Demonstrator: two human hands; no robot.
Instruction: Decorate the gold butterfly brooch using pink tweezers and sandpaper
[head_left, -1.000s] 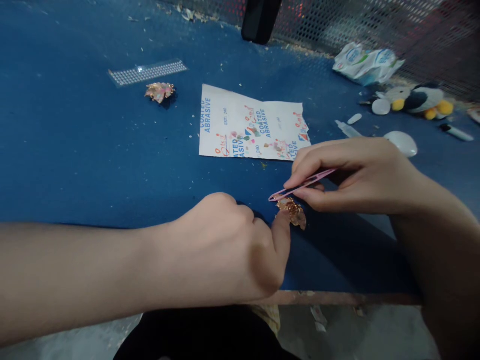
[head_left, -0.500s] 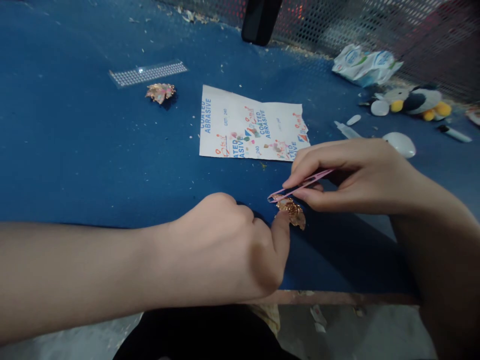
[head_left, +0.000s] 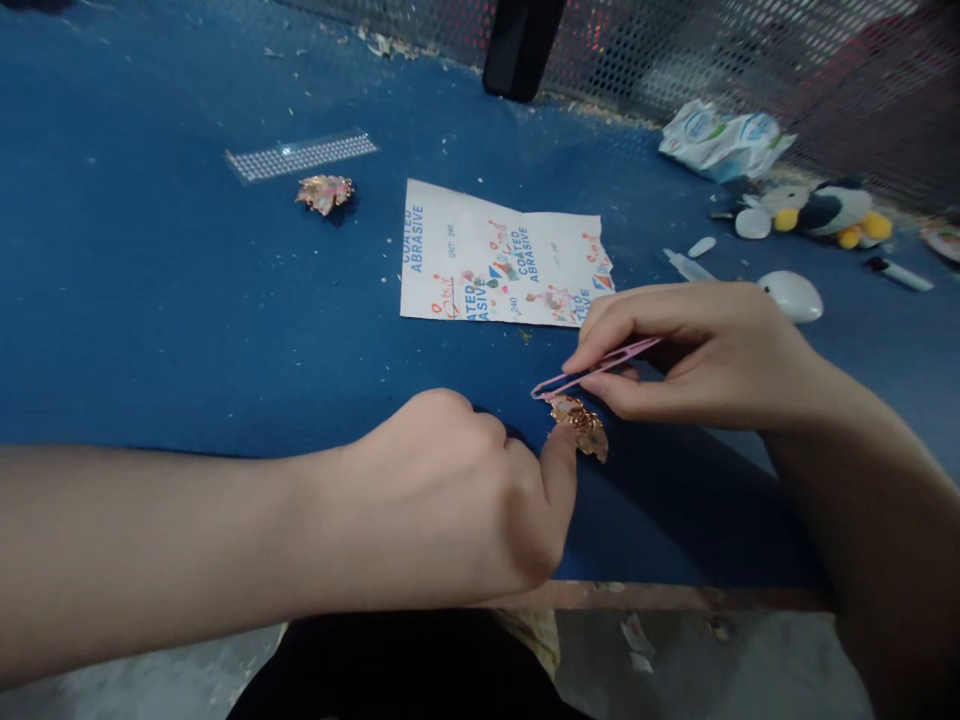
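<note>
My left hand [head_left: 450, 500] rests on the blue table as a loose fist, its forefinger tip pressed on the near edge of a small gold leaf-shaped ornament [head_left: 583, 428]. My right hand [head_left: 697, 350] pinches pink tweezers [head_left: 592, 368] between thumb and fingers. The tweezer tips hover just above the ornament's far end. I cannot tell whether anything is caught in the tips.
A white "coated abrasive" sheet [head_left: 502, 255] lies behind my hands. Farther left are a second leaf ornament [head_left: 324, 190] and a strip of rhinestones [head_left: 300, 155]. At the right sit a white oval lid [head_left: 795, 295], a plush toy [head_left: 817, 210], a crumpled packet [head_left: 720, 135]. The table edge [head_left: 675, 597] runs just below my hands.
The view has shifted slightly. My hands, the tweezers and the ornament stay nearly in place, the tweezer tips inching left over the ornament.
</note>
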